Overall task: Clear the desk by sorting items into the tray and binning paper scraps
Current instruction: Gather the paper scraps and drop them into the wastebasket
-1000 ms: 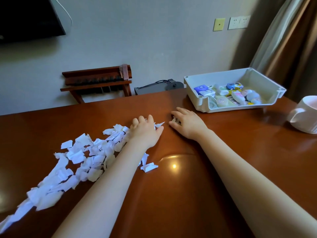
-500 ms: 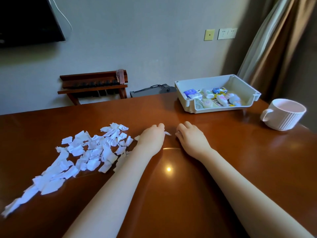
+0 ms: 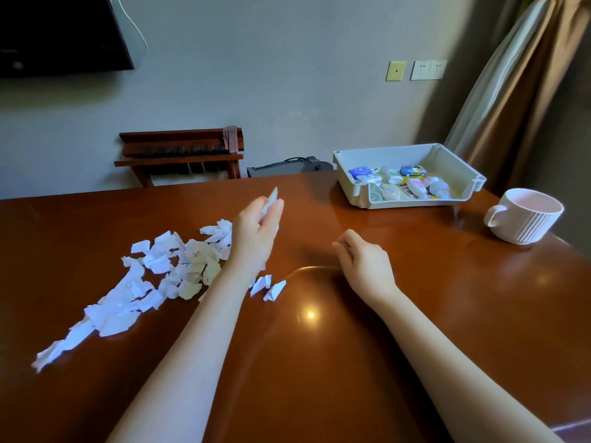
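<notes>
Your left hand: pinching paper scraps; your right hand: fingers curled, whether holding anything indiscernible

Desk: was reddish-brown wood, polished to a high gloss that mirrored a spot of light.
Paper scraps: were white matt paper, rough at the torn edges, some creased.
Tray: was pale plastic, smooth, with a dull sheen.
Mug: looked like white ceramic, ribbed outside, smooth at the rim.
Curtain: was tan cloth, matt, hanging in soft folds.
Rack: was dark wood with little shine.
Wall: was painted and matt.
</notes>
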The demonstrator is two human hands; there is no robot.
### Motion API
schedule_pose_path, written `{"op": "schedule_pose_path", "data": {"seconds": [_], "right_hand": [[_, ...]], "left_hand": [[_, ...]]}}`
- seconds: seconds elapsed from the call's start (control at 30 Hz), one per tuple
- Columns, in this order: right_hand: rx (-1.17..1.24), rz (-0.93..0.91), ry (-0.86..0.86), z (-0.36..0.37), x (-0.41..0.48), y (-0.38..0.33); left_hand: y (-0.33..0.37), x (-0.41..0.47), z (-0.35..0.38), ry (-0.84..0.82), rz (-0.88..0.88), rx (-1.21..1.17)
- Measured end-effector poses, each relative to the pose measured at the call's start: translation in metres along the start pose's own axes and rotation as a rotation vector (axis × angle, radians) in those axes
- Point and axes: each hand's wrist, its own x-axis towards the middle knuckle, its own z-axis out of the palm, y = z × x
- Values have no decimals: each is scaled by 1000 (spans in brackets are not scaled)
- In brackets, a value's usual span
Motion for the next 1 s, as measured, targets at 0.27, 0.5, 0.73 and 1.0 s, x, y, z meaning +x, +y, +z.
{"op": "schedule_pose_path", "data": {"seconds": [0.27, 0.5, 0.73, 1.0], "right_hand": [[302, -97, -471, 19, -4, -57], [52, -187, -590, 21, -11, -62], [-12, -258, -319, 34, -27, -60], [318, -8, -105, 9, -37, -51]], "left_hand": [[-14, -12, -39, 73, -45, -41], [-28, -26, -49, 94, -151, -97], [-25, -31, -43, 41, -146, -114], [3, -35, -25, -13, -101, -204]]}}
